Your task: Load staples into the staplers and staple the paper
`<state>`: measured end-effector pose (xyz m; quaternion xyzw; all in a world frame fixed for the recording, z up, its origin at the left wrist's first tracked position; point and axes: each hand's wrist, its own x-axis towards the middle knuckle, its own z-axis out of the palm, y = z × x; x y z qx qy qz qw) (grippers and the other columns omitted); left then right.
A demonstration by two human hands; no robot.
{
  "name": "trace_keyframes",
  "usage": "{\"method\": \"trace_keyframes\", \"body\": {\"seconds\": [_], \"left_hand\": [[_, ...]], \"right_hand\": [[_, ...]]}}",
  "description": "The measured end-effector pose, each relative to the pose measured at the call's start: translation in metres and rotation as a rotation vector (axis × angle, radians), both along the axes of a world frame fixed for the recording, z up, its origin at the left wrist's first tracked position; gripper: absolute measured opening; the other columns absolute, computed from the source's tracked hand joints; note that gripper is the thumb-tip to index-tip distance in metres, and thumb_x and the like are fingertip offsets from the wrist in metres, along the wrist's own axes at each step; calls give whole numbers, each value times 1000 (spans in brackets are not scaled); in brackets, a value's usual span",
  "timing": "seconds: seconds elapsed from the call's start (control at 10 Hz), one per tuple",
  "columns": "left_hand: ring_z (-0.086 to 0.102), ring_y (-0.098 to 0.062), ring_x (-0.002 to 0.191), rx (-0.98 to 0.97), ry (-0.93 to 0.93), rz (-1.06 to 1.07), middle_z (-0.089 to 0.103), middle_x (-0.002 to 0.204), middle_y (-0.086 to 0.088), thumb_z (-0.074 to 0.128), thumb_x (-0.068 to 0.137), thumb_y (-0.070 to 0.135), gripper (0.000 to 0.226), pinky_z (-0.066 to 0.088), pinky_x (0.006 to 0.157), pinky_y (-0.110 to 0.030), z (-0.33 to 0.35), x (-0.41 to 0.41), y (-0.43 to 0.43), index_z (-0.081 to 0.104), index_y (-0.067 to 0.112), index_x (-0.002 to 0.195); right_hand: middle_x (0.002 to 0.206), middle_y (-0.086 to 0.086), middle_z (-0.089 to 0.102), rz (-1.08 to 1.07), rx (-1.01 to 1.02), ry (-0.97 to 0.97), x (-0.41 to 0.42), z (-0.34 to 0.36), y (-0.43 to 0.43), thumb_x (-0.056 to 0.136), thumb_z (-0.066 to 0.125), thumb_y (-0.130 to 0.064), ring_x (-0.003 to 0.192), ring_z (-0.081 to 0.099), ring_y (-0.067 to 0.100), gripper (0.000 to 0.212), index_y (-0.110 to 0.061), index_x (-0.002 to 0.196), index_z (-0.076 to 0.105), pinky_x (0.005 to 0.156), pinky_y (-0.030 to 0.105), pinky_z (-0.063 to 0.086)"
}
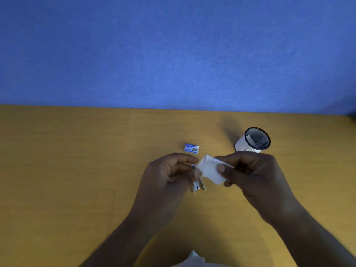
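Observation:
A small folded piece of white paper (211, 171) is held above the wooden table between both hands. My right hand (252, 174) pinches its right side with thumb on top. My left hand (169, 176) pinches its left edge with thumb and forefinger. Under the hands a metal stapler (199, 186) lies on the table, mostly hidden. A small blue and white staple box (191, 148) lies just beyond the hands.
A white mesh pen cup (253, 140) stands at the right back, with dark items inside. A blue wall (173, 54) bounds the table's far edge. More white paper (192, 260) shows at the bottom edge near my body.

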<state>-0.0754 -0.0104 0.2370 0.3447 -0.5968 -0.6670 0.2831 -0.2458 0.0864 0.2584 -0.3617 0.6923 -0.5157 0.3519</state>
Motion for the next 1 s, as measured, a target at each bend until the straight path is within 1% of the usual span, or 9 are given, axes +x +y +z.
{"method": "trace_keyframes", "body": {"seconds": [0.1, 0.2, 0.3, 0.4, 0.5, 0.6, 0.8, 0.9, 1.0], "left_hand": [[71, -4, 84, -172, -189, 71, 74, 95, 11, 82, 76, 16, 36, 56, 68, -18, -30, 2, -9, 69, 36, 102], [62, 6, 99, -397, -413, 87, 61, 112, 19, 83, 76, 19, 45, 54, 80, -23, -68, 9, -20, 60, 43, 107], [61, -5, 104, -496, -579, 86, 57, 117, 14, 81, 77, 20, 46, 52, 83, -29, -105, 26, -30, 61, 35, 116], [61, -16, 109, -506, -725, 81, 56, 124, 6, 78, 80, 24, 48, 51, 85, -31, -132, 43, -36, 61, 21, 124], [61, -17, 111, -505, -804, 77, 56, 127, 5, 76, 83, 28, 48, 47, 82, -28, -145, 52, -37, 60, 21, 127], [61, -19, 112, -492, -832, 71, 57, 127, 4, 76, 83, 28, 47, 46, 83, -28, -150, 57, -36, 61, 19, 127], [60, -19, 113, -472, -867, 66, 57, 129, 4, 74, 85, 32, 46, 48, 82, -29, -155, 62, -36, 61, 19, 127], [61, -19, 110, -447, -887, 62, 57, 127, 4, 74, 85, 32, 43, 51, 81, -31, -158, 64, -34, 62, 19, 124], [62, -20, 108, -432, -917, 73, 58, 127, 3, 73, 85, 31, 42, 51, 81, -32, -163, 71, -34, 63, 18, 124]], "right_hand": [[73, 0, 76, -186, -12, 67, -34, -20, -9, 82, 75, -2, 56, 64, 9, 24, -24, 84, 82, 56, 23, 55], [71, 4, 70, -449, 55, 180, -88, -45, -18, 79, 77, -3, 59, 65, 18, 19, -22, 82, 73, 59, 36, 56], [72, 3, 71, -535, 218, 406, -140, -64, -20, 75, 74, -10, 61, 66, 20, 17, -24, 72, 64, 57, 31, 50], [71, 3, 72, -494, 372, 554, -172, -74, -21, 74, 68, -12, 64, 67, 25, 13, -25, 72, 70, 59, 31, 54], [73, 2, 72, -446, 413, 717, -186, -82, -25, 76, 67, -9, 62, 62, 20, 14, -18, 82, 76, 54, 15, 39], [76, 7, 73, -388, 460, 806, -190, -84, -33, 77, 65, -6, 65, 61, 23, 15, -15, 83, 77, 54, 14, 35], [82, 10, 71, -260, 664, 855, -197, -91, -48, 80, 63, -7, 69, 62, 26, 19, -16, 89, 77, 50, 19, 38], [76, 10, 67, -185, 835, 949, -195, -94, -52, 75, 62, -10, 72, 61, 32, 19, -16, 87, 75, 56, 25, 43], [76, 9, 63, -160, 908, 935, -190, -91, -55, 76, 62, -19, 72, 57, 30, 8, -16, 79, 69, 57, 26, 42]]}}
